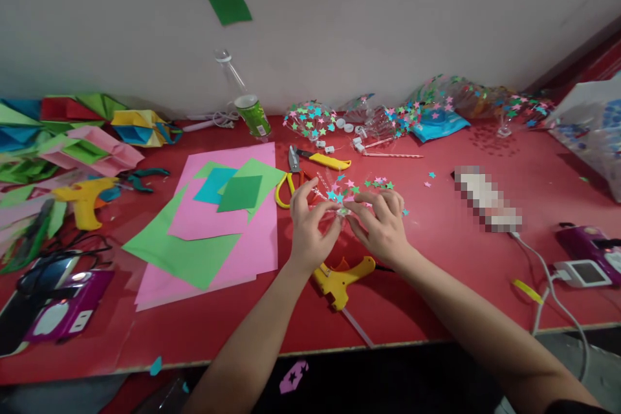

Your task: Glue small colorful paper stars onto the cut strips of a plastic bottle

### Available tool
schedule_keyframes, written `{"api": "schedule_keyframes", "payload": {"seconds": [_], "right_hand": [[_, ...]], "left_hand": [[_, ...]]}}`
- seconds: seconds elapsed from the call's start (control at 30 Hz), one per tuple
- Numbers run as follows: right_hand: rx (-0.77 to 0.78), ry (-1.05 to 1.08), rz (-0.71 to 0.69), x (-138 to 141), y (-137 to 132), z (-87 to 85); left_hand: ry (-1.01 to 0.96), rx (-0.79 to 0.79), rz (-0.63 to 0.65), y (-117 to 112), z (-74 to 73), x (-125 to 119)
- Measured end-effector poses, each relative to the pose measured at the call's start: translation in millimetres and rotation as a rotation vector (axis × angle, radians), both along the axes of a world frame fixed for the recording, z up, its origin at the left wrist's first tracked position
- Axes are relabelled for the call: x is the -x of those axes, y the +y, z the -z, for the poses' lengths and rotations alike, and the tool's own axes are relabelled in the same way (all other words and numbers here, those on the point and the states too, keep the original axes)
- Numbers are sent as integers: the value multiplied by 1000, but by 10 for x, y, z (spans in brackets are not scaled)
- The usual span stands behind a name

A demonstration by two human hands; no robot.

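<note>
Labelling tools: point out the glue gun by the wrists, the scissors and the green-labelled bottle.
glue gun (342, 279), head view, yellow body
scissors (293, 160), head view, grey blades
bottle (254, 116), head view, green label

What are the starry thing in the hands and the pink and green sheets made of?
The starry thing, held by left hand and right hand, looks like clear glossy plastic film: the red table shows through. The sheets look like thin matte paper, flat, no shine.

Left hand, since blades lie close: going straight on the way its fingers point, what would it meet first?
Beyond the starred clear piece it pinches, the left hand would probably meet the yellow-handled cutter first; the scissors lie slightly aside. Depth unclear.
</note>
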State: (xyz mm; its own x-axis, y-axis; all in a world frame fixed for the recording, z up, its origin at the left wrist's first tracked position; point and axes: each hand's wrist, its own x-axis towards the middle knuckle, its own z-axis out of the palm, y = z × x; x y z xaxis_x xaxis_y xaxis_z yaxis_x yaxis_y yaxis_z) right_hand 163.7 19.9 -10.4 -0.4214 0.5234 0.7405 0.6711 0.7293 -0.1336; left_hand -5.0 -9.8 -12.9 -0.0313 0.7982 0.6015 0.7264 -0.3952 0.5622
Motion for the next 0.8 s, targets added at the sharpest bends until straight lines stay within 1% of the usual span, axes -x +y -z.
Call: {"api": "schedule_keyframes", "payload": {"seconds": [0.2, 0.37, 0.57, 0.8], "right_hand": [[20, -18, 6, 7, 14, 2], [7, -28, -11, 0, 22, -9], [30, -21, -42, -31, 41, 18], [-35, -11, -33, -15, 40, 2]], "left_hand": [[34, -9, 20, 19, 3, -9], [-1, 7, 56, 18, 16, -32], [-23, 23, 41, 16, 19, -35], [9, 5, 25, 15, 9, -27]]}}
